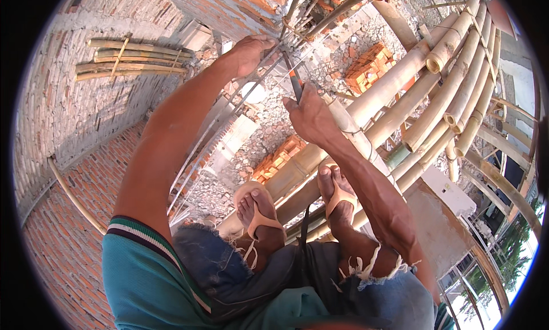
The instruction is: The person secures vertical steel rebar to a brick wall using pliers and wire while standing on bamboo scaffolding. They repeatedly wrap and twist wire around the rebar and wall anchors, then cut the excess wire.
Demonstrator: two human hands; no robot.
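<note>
My right hand [310, 114] is closed around a pair of pliers [295, 83] with orange and black handles. The dark metal end reaches up to thin steel rods [224, 104] where they meet near a brick column. At the same spot my left hand [250, 54] has its fingers pressed together against the rods; what they pinch is too small to make out. The rods run down from there toward my left knee. Both my feet, in tan sandals [264, 218], rest on bamboo poles [294, 171].
Thick bamboo poles [394, 96] lashed together extend to the right. Far below are rubble [257, 138], stacked orange bricks [370, 67] and a white round container [254, 92]. A rough brick wall [74, 118] stands at left, with bamboo pieces [134, 58] against it.
</note>
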